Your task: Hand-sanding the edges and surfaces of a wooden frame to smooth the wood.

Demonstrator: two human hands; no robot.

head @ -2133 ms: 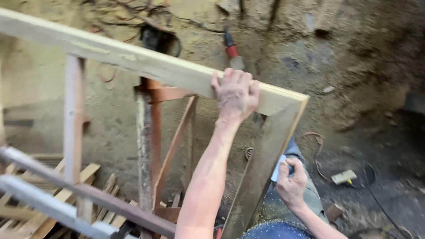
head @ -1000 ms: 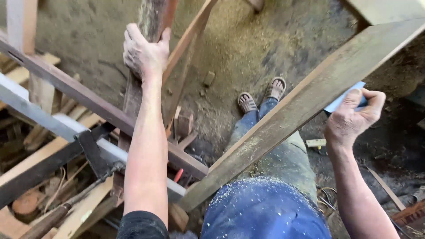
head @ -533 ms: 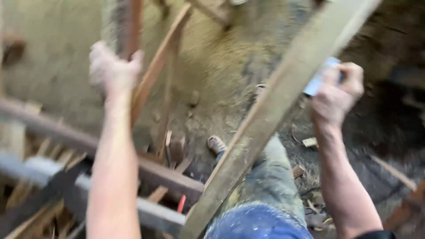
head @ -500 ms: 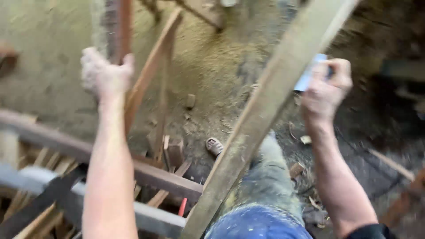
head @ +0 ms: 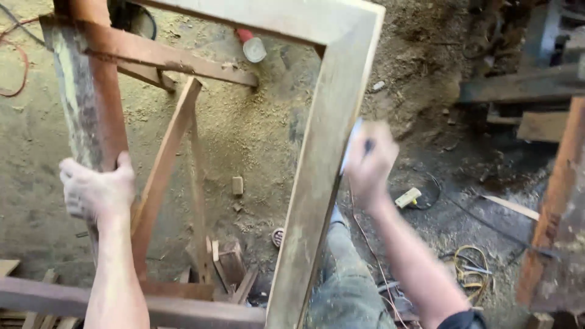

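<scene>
View from above, looking down past your arms to a sawdust-covered floor [head: 256, 140]. Your left hand [head: 97, 189] is closed around a worn, reddish upright post [head: 91, 116] of a rough timber stand, fingers wrapped over its edge. Your right hand [head: 368, 164] is blurred; it is curled around a thin pale sheet, apparently sanding paper [head: 350, 143], and presses it against the right-hand edge of the pale wooden frame [head: 323, 164]. The frame's mitred corner sits at the top of the view, and its long side runs diagonally down between your two arms, crossing in front of your dusty trouser leg [head: 347, 280].

Behind the frame, a reddish cross rail [head: 177, 58] and a slanted brace [head: 167, 158] join the post. Small wood offcuts [head: 228, 262] lie on the floor near the foot of the stand, and one small block [head: 237, 184] lies apart from them. A pale plug-like object with a dark cable [head: 408, 197] rests on the floor just right of your right wrist, and a coil of yellowish cord [head: 469, 265] lies further right. A rusty upright beam [head: 557, 207] stands at the right edge.
</scene>
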